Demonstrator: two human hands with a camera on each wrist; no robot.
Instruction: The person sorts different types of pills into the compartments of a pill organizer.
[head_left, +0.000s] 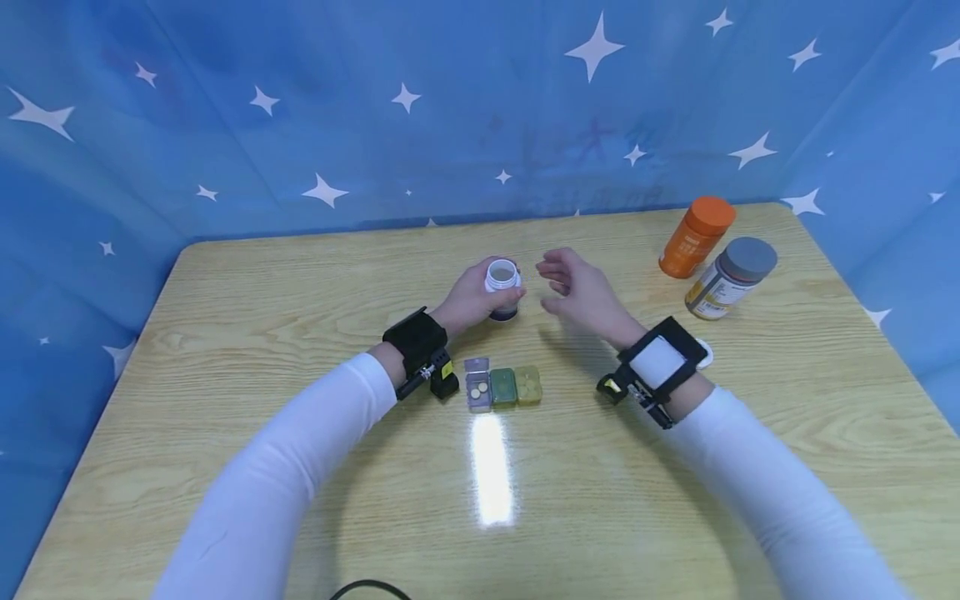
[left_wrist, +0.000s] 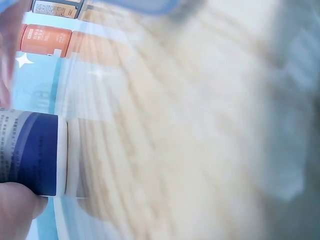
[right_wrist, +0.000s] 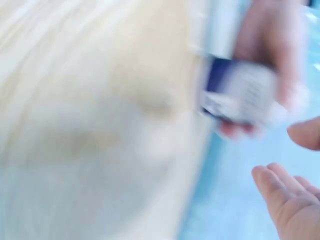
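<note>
My left hand (head_left: 468, 298) grips an open white pill bottle (head_left: 502, 278) with a dark blue band, its mouth uncovered and facing up. In the left wrist view the bottle (left_wrist: 32, 150) stands close to the tabletop; whether it touches cannot be told. To its right hovers my right hand (head_left: 587, 298), fingers loosely bent, thumb apart, holding nothing. Nearer me lies a small pill organizer (head_left: 503, 388) in purple, green and yellow sections. The purple section's lid is raised, and two pale tablets (head_left: 479, 390) lie inside. The green and yellow lids look closed.
At the back right stand an orange bottle (head_left: 693, 240) and a grey-lidded bottle (head_left: 729, 279). A white round cap (head_left: 706, 354) shows partly behind my right wrist. A blue starred curtain (head_left: 450, 108) hangs behind the wooden table (head_left: 247, 333). A black cable (head_left: 369, 583) is at the near edge.
</note>
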